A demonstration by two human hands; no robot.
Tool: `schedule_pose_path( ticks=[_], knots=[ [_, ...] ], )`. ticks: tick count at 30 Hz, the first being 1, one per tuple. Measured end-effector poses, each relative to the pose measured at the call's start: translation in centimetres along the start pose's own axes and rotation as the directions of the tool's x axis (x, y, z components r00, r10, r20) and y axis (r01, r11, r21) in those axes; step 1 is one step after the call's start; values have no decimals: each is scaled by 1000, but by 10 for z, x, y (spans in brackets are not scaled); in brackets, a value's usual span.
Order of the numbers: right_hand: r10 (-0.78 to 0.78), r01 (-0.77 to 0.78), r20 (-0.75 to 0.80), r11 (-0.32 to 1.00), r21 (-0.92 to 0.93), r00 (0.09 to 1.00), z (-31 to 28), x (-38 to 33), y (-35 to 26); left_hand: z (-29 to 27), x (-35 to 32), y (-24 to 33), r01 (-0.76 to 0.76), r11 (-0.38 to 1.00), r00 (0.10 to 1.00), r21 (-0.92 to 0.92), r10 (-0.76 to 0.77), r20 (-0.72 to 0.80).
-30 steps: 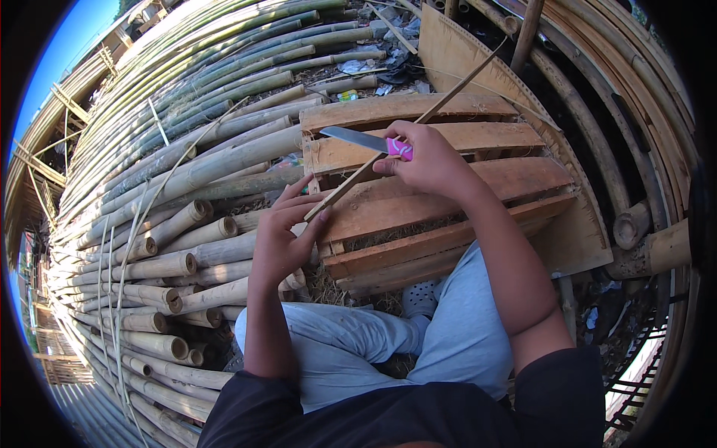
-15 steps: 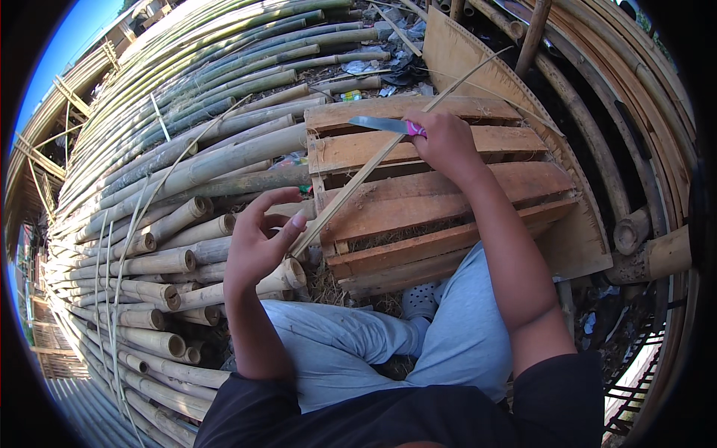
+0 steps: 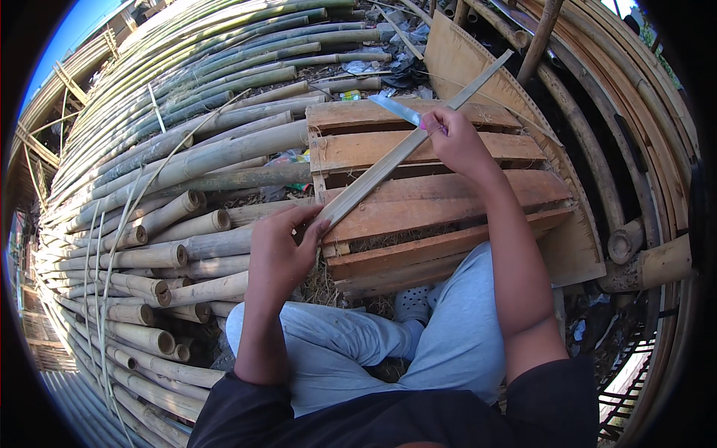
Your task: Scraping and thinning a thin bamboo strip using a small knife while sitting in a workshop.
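Observation:
A flat, pale bamboo strip (image 3: 373, 173) slants across the wooden slatted crate (image 3: 455, 184), its far end up at the right. My left hand (image 3: 282, 245) pinches the strip's near end between thumb and fingers, beside the crate's left edge. Farther along, my right hand (image 3: 457, 143) is closed around the pink handle of a knife (image 3: 396, 109). The blade points left and lies close to the strip; whether its edge touches is hard to make out. My right fingers are also at the strip, partly hiding it.
Stacked bamboo poles (image 3: 216, 157) cover the left side, with thin loose strips (image 3: 101, 280) lying over them. A tan curved panel (image 3: 459, 60) stands behind the crate. Long poles and planks (image 3: 590, 134) line the right. My legs (image 3: 343, 336) are below the crate.
My left hand has gone from open to gripping the strip's near end. The strip now shows its broad face, and the knife has shifted up and right with its blade turned.

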State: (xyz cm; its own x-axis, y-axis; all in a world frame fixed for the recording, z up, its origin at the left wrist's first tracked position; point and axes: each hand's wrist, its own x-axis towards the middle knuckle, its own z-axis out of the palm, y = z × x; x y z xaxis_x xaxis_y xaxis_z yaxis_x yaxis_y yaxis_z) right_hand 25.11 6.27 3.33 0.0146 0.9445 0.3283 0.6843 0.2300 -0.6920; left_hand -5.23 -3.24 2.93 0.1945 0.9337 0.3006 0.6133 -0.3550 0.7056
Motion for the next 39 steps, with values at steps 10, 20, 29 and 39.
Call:
schedule_pose_path(
  ticks=[10, 20, 29, 39],
  knots=[
    [162, -163, -20, 980, -110, 987, -11, 7, 23, -3, 2, 6, -155, 976, 984, 156, 166, -60],
    [281, -272, 22, 944, -188, 959, 2, 23, 28, 5, 6, 1, -42, 995, 996, 88, 49, -74],
    [336, -341, -61, 918, -204, 940, 17, 23, 16, -4, 8, -13, -183, 947, 982, 264, 189, 4],
    [468, -473, 73, 879, 69, 881, 23, 31, 26, -16, 4, -22, -166, 957, 986, 238, 164, 28]
  ],
)
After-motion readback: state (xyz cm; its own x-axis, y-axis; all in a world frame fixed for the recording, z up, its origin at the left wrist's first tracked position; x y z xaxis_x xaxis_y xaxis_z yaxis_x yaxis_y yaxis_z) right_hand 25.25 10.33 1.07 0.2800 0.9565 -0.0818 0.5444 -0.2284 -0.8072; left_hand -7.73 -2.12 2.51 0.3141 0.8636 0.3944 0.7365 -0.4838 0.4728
